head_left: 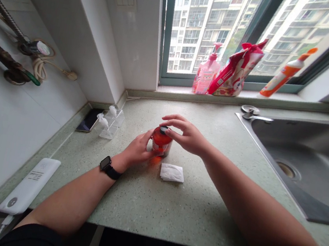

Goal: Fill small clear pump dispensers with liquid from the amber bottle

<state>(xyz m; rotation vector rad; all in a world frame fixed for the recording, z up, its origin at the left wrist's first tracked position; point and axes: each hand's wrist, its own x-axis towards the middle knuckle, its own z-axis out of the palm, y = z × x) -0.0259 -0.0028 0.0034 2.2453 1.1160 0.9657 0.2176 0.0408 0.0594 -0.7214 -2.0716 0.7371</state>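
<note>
A reddish-orange see-through bottle (pixel 161 142) with a dark cap (pixel 163 130) stands upright on the speckled counter (pixel 200 212). Around its left side and front wraps my left hand (pixel 140 149), thumb across the label. My right hand (pixel 185 134) is at the top, with thumb and fingers curved about the cap. Just in front of the bottle lies a folded white tissue (pixel 172 173). To the left is a clear plastic holder (pixel 111 125) with small white-topped pieces.
A dark phone (pixel 90 120) lies by the left wall, and a white power bank (pixel 29 185) with a cable rests at the front left. The steel sink (pixel 326 165) is on the right. A pink pump bottle (pixel 206 74), red bag (pixel 238 70) and orange-white bottle (pixel 284 75) line the windowsill.
</note>
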